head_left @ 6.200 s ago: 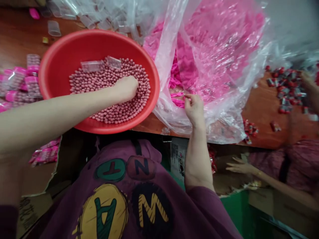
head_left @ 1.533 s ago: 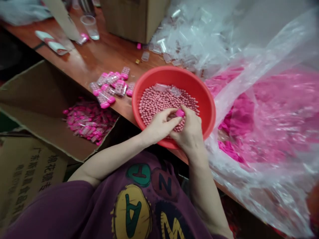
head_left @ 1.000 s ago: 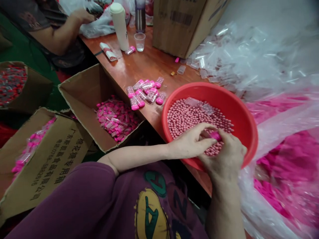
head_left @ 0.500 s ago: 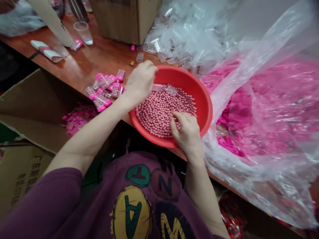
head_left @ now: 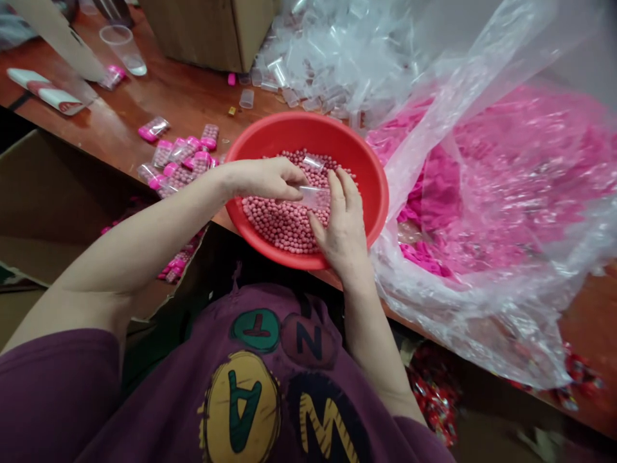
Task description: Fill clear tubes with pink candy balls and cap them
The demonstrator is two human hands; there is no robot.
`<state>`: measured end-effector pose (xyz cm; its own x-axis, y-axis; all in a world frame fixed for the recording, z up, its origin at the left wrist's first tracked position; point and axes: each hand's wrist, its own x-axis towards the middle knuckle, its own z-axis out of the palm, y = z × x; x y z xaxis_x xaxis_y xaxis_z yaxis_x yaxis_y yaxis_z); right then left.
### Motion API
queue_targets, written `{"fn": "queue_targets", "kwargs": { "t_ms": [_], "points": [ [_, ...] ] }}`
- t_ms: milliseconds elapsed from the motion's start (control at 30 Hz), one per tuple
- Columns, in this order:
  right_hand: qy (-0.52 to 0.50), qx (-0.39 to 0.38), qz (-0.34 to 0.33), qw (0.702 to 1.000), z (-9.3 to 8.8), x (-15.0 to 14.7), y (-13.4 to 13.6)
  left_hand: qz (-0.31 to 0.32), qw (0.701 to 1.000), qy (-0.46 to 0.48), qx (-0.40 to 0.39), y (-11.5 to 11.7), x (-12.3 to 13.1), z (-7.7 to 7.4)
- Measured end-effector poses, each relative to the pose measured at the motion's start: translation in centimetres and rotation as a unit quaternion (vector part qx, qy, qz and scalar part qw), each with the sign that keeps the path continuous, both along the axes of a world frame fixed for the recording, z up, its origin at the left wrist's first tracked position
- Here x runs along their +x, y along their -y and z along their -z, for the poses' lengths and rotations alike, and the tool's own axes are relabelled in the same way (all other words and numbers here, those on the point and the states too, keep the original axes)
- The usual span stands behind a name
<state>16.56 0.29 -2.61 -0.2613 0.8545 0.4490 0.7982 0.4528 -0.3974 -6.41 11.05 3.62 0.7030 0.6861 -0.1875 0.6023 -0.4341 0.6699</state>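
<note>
A red plastic basin (head_left: 376, 173) holds a heap of small pink beads (head_left: 284, 228). Over the beads, my left hand (head_left: 265, 179) has its thumb and fingers closed on the end of a small clear plastic container (head_left: 315, 197). My right hand (head_left: 346, 225) is at the container's other end, low over the beads, its thumb and fingers apart. A second clear container (head_left: 314, 162) lies on the beads just beyond. Left of the basin is a pile of filled containers with pink caps (head_left: 180, 157); another filled container (head_left: 154, 128) lies a little apart from them.
Loose clear containers (head_left: 332, 51) are heaped behind the basin, beside a cardboard box (head_left: 202, 32). A plastic bag of pink pieces (head_left: 511, 186) takes up the right side. An open carton (head_left: 48, 206) sits below the table edge at left. A clear cup (head_left: 125, 51) stands farther back.
My left hand has come down from the basin's far left rim to the beads, now with a clear container. My right hand's fingers have spread. Another filled container lies left of the pile.
</note>
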Motion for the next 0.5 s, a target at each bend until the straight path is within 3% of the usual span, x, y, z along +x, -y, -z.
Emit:
{"fn": "queue_targets", "kwargs": {
  "t_ms": [67, 233, 400, 500],
  "points": [
    [0.009, -0.028, -0.029, 0.999, 0.1, 0.0, -0.2, 0.024, 1.0, -0.009, 0.004, 1.6, -0.2, -0.1],
    [0.004, -0.042, -0.053, 0.998, -0.1, 0.1, -0.1, 0.003, 0.991, -0.026, 0.129, 4.4, 0.1, 0.2],
    [0.011, -0.081, -0.065, 0.995, -0.2, 0.1, 0.1, 0.025, 0.99, -0.036, 0.131, 4.8, -2.0, 0.2],
    [0.006, -0.075, -0.038, 0.996, 0.1, 0.3, -0.1, 0.004, 0.988, -0.051, 0.144, 4.7, -4.3, -0.2]
  ]
}}
